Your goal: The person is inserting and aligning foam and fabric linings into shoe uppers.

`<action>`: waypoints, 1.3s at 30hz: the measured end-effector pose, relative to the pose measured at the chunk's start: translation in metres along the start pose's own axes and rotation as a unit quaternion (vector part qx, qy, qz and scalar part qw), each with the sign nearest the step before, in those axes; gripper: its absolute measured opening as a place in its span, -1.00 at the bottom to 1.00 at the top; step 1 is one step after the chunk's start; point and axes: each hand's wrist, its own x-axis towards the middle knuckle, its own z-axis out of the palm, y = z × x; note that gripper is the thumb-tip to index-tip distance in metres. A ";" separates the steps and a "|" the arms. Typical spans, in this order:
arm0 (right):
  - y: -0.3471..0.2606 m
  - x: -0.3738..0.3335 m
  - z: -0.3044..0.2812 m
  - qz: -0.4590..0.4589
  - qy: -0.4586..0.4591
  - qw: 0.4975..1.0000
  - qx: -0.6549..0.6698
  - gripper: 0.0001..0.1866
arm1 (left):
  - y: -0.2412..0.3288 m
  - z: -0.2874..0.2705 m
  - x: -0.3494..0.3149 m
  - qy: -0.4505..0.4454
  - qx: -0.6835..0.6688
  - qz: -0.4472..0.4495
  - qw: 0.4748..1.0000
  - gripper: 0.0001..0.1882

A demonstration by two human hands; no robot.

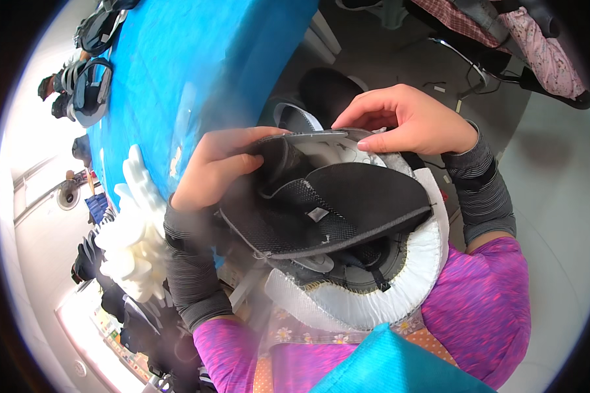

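Black mesh and grey fabric make up the shoe upper (334, 209) that is held close above the lap, between the two hands. A white stitched rim (413, 275) is seen curving round its lower right edge, and a small grey tab (318, 214) is sewn near its middle. The upper is gripped at its top left edge by the left hand (216, 164), whose fingers are curled over the fabric with the thumb pressed on the outer face. The right hand (406, 121) is laid on the upper's top edge from the right, fingers bent down onto the rim so that the edge is pinched; its fingertips nearly meet those of the left hand. Both forearms are covered by grey striped sleeves (482, 190), and pink sleeves are worn above them.

A turquoise cloth (393, 367) is seen at the lower edge, nearest the camera. To the left of the left forearm, a stack of white foam pieces (134, 242) is placed at the edge of a blue table (196, 59). Farther along the table's left side, more dark uppers (88, 88) are laid. Beyond the hands a grey floor (557, 170) is shown, with patterned fabric (544, 46) at the top right.
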 end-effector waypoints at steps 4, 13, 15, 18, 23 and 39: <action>-0.001 0.007 -0.007 0.027 -0.047 0.998 0.032 -0.67 | 0.006 0.005 -0.012 -0.045 -0.025 -0.010 0.999 -0.48; 0.010 0.037 -0.019 0.024 -0.056 0.995 0.081 -0.82 | -0.005 0.020 -0.020 -0.063 0.093 0.078 0.991 -0.47; 0.020 0.042 -0.022 0.003 -0.052 0.996 0.076 -0.82 | -0.006 0.026 -0.023 -0.044 0.104 0.084 0.990 -0.48; 0.036 0.057 -0.035 -0.048 -0.036 0.998 0.017 -0.81 | -0.014 0.043 -0.024 0.137 0.164 0.050 0.976 -0.48; 0.002 0.068 -0.072 -0.013 -0.062 0.985 -0.158 -0.70 | -0.014 0.081 -0.010 0.257 0.268 0.071 0.926 -0.53; 0.078 0.008 0.062 0.021 0.179 0.931 -0.319 -0.78 | -0.077 0.096 -0.012 0.049 -0.019 -0.002 0.999 -0.32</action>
